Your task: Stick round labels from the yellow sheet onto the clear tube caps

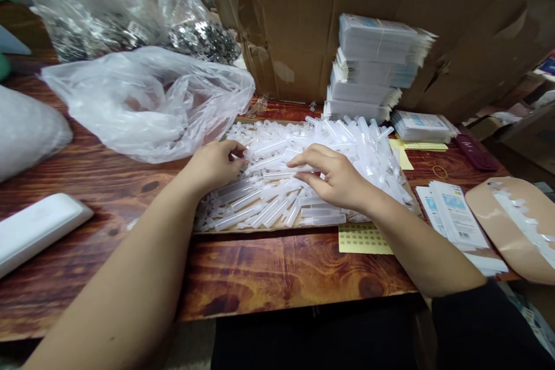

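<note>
the tubes (pixel 277 199) lie in a heap on a cardboard sheet (pixel 243 230) in the middle of the table (pixel 269 272). the left hand (pixel 214 165) touches the heap's left edge with curled fingers; i cannot tell if they grip something. the right hand (pixel 336 179) rests on top, and its thumb and fingers pinch one tube (pixel 280 175).

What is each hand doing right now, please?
Left hand: curled against the plastic tubes; grip cannot be told.
Right hand: open, fingertips resting on the tubes.
</note>
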The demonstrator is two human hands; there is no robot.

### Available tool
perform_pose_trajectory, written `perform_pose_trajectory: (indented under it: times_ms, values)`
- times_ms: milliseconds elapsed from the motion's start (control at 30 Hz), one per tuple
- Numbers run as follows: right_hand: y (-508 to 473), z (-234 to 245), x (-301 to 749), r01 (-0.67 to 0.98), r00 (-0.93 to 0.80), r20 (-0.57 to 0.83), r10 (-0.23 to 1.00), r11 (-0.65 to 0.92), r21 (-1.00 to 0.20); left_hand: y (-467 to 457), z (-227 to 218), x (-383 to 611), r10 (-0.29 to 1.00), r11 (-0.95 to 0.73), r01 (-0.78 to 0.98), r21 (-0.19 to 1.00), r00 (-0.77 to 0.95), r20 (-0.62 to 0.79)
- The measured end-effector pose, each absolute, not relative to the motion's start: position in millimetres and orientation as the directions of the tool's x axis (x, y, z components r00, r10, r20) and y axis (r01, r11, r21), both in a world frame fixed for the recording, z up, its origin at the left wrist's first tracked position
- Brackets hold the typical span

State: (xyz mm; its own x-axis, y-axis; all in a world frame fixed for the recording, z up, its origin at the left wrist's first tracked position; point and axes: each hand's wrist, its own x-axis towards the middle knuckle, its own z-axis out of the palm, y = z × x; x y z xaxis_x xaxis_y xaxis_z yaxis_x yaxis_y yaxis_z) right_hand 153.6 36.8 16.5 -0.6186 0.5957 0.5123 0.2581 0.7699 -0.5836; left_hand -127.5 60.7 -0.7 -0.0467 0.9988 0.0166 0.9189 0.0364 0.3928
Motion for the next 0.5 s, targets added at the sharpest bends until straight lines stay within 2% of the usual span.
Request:
perform_pose_trajectory:
  times_ms: [133, 400, 467, 500]
  values:
    - [38, 16, 152, 0.232, -0.628, 0.559, 0.542, 0.815, -0.531, 57, 0, -122, 0.997, 0.058, 0.886, 0.461, -0.075, 0.018]
    - [43, 17, 157, 0.212, -0.629, 0.618, 0.471, 0.869, -0.447, 47, 9, -125, 0.96, -0.035, 0.76, 0.649, -0.155, 0.233]
    - [45, 17, 159, 0.224, -0.634, 0.616, 0.469, 0.873, -0.434, 43, 15, -126, 0.959, -0.057, 0.755, 0.654, -0.14, 0.245]
    - [46, 18, 160, 0.232, -0.637, 0.612, 0.468, 0.874, -0.428, 42, 18, -127, 0.961, -0.074, 0.781, 0.62, -0.111, 0.254]
